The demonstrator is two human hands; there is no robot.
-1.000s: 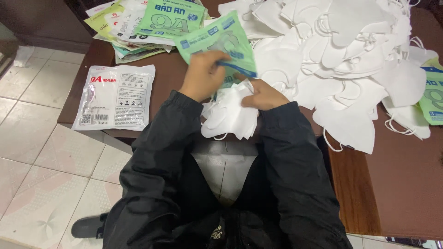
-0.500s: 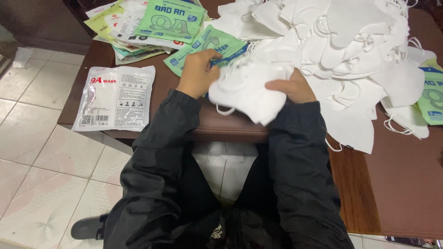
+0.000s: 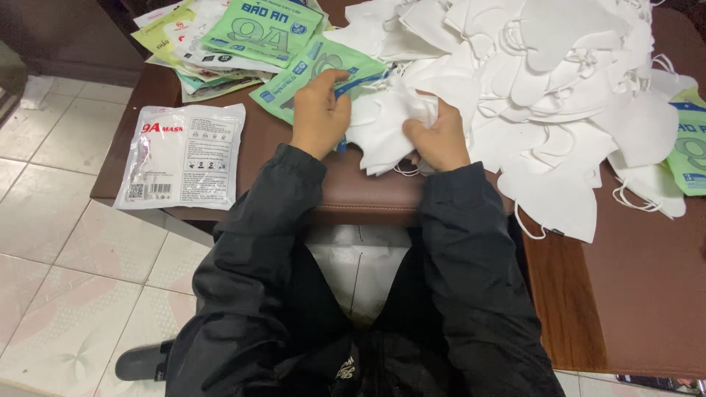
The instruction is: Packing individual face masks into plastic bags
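My left hand grips the open end of a green mask pouch lying on the brown table. My right hand squeezes a small stack of white face masks and holds it against the pouch mouth. Both forearms are in black sleeves. A large loose pile of white masks spreads across the table just right of my hands, with ear loops trailing off its edges.
A sealed white mask packet lies at the table's left edge. Several green and white pouches are stacked at the back left. Another green pouch sits at the far right. White material rests on my lap above a tiled floor.
The mask stack has gone from my lap edge up onto the table to the green pouch's mouth. Both hands have moved forward with it.
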